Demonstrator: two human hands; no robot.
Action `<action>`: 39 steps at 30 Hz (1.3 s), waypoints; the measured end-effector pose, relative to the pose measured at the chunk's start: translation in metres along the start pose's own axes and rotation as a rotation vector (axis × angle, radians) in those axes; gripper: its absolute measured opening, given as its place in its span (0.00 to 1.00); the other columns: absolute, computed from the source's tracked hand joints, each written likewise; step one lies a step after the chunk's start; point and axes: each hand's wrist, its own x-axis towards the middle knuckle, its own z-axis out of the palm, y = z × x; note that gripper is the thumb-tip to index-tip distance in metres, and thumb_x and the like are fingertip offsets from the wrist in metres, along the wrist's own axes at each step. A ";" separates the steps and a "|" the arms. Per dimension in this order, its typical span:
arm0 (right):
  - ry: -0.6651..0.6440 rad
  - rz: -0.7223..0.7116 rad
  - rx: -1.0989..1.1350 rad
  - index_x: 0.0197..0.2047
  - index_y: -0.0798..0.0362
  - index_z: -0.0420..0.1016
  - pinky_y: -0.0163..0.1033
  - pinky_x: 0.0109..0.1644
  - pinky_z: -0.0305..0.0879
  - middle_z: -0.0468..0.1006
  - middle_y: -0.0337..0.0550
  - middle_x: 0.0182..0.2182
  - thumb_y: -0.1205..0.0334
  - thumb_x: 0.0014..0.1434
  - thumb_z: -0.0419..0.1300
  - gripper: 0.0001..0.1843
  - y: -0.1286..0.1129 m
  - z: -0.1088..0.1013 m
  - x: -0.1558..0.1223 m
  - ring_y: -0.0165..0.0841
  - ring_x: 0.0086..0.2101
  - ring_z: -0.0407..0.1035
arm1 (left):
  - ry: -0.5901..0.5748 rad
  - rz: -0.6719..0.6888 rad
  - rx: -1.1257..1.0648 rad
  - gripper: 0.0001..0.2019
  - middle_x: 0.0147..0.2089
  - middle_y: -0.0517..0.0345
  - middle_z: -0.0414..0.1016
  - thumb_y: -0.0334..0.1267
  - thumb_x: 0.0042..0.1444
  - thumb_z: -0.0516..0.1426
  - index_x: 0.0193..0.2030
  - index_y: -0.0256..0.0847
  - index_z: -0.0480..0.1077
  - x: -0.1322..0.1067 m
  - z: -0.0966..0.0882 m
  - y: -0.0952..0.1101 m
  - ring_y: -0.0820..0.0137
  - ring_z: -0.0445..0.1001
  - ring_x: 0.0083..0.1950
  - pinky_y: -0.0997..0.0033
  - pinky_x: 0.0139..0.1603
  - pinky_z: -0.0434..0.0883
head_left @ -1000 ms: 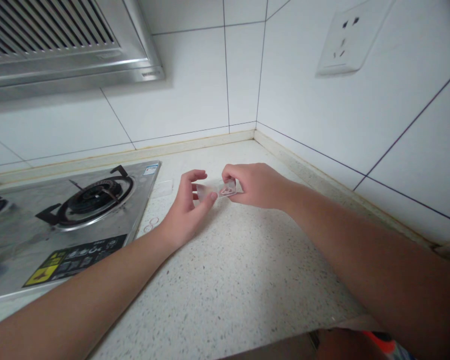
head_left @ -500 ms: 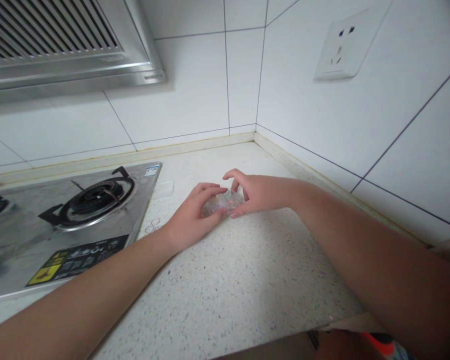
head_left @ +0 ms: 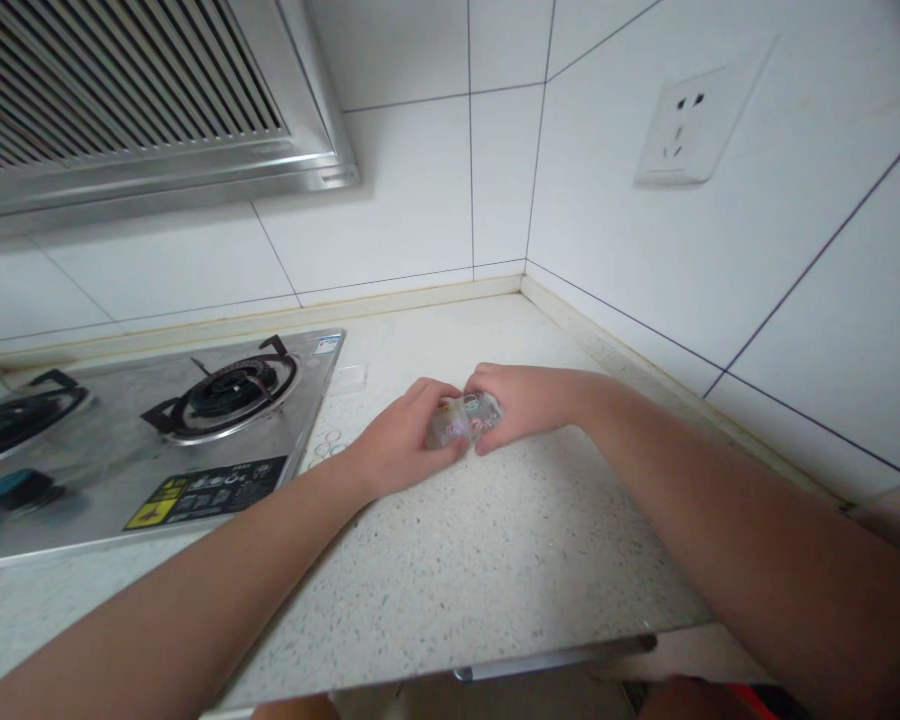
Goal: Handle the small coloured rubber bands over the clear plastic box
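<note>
A small crumpled clear plastic wrapper (head_left: pixel 465 418) with red print sits between my two hands on the speckled countertop (head_left: pixel 495 560). My left hand (head_left: pixel 401 440) is closed, its fingers pinching the wrapper's left end. My right hand (head_left: pixel 529 402) is curled over the wrapper's right end and grips it too. Both hands rest low on the counter, knuckles nearly touching. Most of the wrapper is hidden by the fingers.
A steel gas hob (head_left: pixel 150 440) with two burners lies at the left, under a range hood (head_left: pixel 142 110). White tiled walls meet in a corner behind; a wall socket (head_left: pixel 682 125) is at the upper right. Small clear rings (head_left: pixel 330 445) lie beside the hob.
The wrapper was held stretched out above the counter a second ago; now both hands have lowered and closed together, crumpling it into a wad. The camera has shifted, showing more of the hob.
</note>
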 end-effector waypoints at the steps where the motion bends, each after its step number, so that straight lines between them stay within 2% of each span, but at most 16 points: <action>1: -0.001 -0.004 0.004 0.48 0.50 0.72 0.44 0.43 0.66 0.73 0.47 0.45 0.35 0.43 0.68 0.36 0.000 0.000 0.000 0.41 0.40 0.71 | -0.017 0.003 0.036 0.22 0.54 0.46 0.70 0.41 0.58 0.60 0.58 0.42 0.62 0.000 -0.001 0.002 0.59 0.73 0.52 0.55 0.51 0.72; 5: -0.016 0.009 0.004 0.50 0.49 0.72 0.44 0.43 0.66 0.73 0.47 0.45 0.33 0.43 0.67 0.37 -0.001 0.001 -0.001 0.41 0.40 0.71 | -0.071 0.014 0.155 0.22 0.57 0.44 0.69 0.43 0.60 0.59 0.59 0.41 0.62 -0.001 -0.004 0.007 0.58 0.74 0.52 0.54 0.52 0.73; 9: -0.021 -0.009 -0.029 0.50 0.51 0.72 0.45 0.46 0.66 0.72 0.48 0.46 0.31 0.42 0.67 0.40 0.000 0.002 -0.001 0.42 0.42 0.71 | -0.096 0.063 0.257 0.24 0.59 0.43 0.68 0.45 0.63 0.57 0.62 0.40 0.60 -0.004 -0.006 0.011 0.55 0.71 0.58 0.51 0.58 0.71; 14: -0.031 -0.019 -0.043 0.53 0.51 0.72 0.46 0.49 0.66 0.72 0.50 0.48 0.29 0.41 0.66 0.44 0.000 0.001 -0.002 0.45 0.45 0.71 | -0.124 0.105 0.326 0.27 0.63 0.42 0.67 0.52 0.66 0.53 0.65 0.40 0.57 -0.011 -0.024 0.011 0.54 0.68 0.62 0.50 0.62 0.67; 19: -0.030 0.007 0.043 0.54 0.48 0.75 0.47 0.50 0.66 0.75 0.50 0.50 0.26 0.53 0.56 0.38 -0.004 -0.004 -0.002 0.44 0.46 0.72 | -0.006 -0.017 0.365 0.26 0.58 0.45 0.70 0.49 0.66 0.53 0.66 0.41 0.57 -0.016 -0.054 -0.013 0.57 0.68 0.60 0.53 0.62 0.66; 22: 0.009 0.011 0.073 0.50 0.49 0.77 0.46 0.50 0.65 0.76 0.50 0.49 0.30 0.61 0.50 0.34 -0.003 -0.004 0.000 0.43 0.46 0.72 | -0.088 -0.048 0.445 0.19 0.56 0.47 0.72 0.47 0.66 0.52 0.59 0.43 0.67 -0.021 -0.071 -0.035 0.57 0.69 0.59 0.53 0.62 0.65; 26: 0.065 0.065 0.139 0.46 0.47 0.78 0.45 0.50 0.65 0.78 0.48 0.46 0.35 0.65 0.47 0.28 0.003 -0.002 0.003 0.41 0.44 0.72 | -0.155 -0.176 0.432 0.18 0.51 0.47 0.74 0.46 0.65 0.51 0.55 0.40 0.71 -0.031 -0.089 -0.062 0.61 0.73 0.50 0.61 0.54 0.68; 28: 0.074 0.087 0.157 0.45 0.48 0.78 0.45 0.50 0.64 0.78 0.48 0.45 0.36 0.66 0.46 0.28 0.005 0.000 0.003 0.41 0.44 0.71 | -0.211 -0.237 0.412 0.16 0.48 0.49 0.76 0.46 0.64 0.52 0.50 0.40 0.74 -0.035 -0.095 -0.071 0.62 0.73 0.48 0.63 0.51 0.68; 31: 0.078 0.064 0.171 0.43 0.49 0.76 0.45 0.52 0.64 0.77 0.48 0.44 0.35 0.67 0.42 0.31 0.008 0.001 0.004 0.40 0.45 0.71 | -0.259 -0.291 0.359 0.16 0.48 0.49 0.77 0.46 0.63 0.53 0.49 0.41 0.76 -0.038 -0.098 -0.077 0.62 0.74 0.47 0.64 0.49 0.67; 35: 0.087 0.054 0.191 0.44 0.49 0.76 0.44 0.54 0.63 0.76 0.47 0.45 0.34 0.67 0.41 0.32 0.011 0.003 0.004 0.39 0.46 0.72 | -0.341 -0.353 0.301 0.18 0.50 0.48 0.77 0.47 0.62 0.53 0.52 0.42 0.76 -0.037 -0.097 -0.073 0.62 0.75 0.45 0.64 0.48 0.68; 39: 0.097 0.064 0.239 0.45 0.48 0.77 0.44 0.57 0.62 0.77 0.47 0.47 0.35 0.67 0.42 0.31 0.014 0.004 0.004 0.40 0.49 0.72 | -0.338 -0.382 0.292 0.17 0.46 0.49 0.79 0.47 0.60 0.54 0.51 0.44 0.77 -0.036 -0.097 -0.069 0.62 0.75 0.43 0.63 0.47 0.68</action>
